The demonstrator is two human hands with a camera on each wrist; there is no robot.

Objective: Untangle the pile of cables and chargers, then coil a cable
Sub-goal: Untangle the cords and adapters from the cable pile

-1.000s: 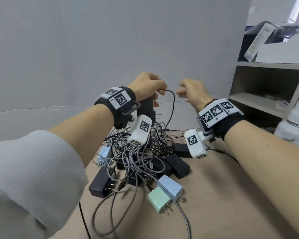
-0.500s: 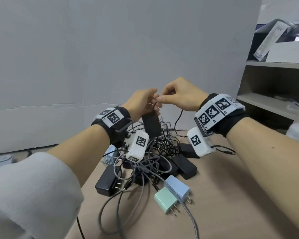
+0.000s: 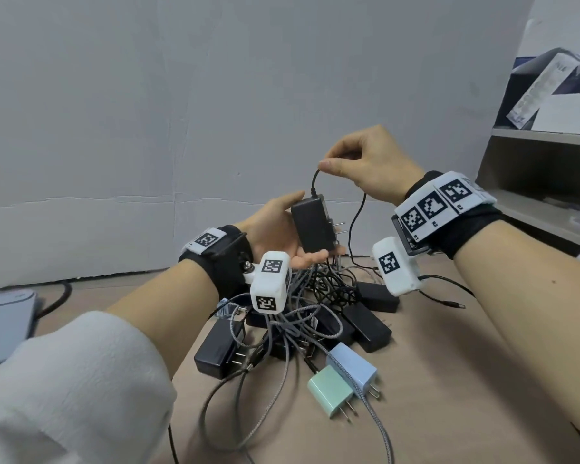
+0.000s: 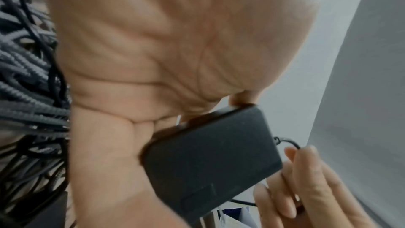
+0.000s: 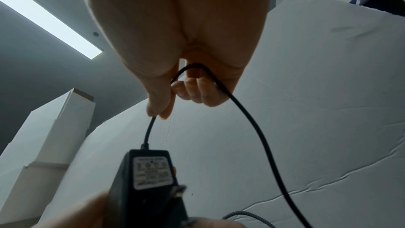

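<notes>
Bare table right of the cable pile; shelf beyond.

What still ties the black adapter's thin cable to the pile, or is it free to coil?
Not free, as far as I can see. The left hand holds the black adapter above the pile; the right hand pinches its thin cable, which drops back into the pile among other leads. Where it ends is hidden.

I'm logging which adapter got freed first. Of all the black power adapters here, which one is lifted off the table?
The black adapter held upright in the left hand, its thin cord pinched by the right hand; the other black adapters lie in the pile.
</notes>
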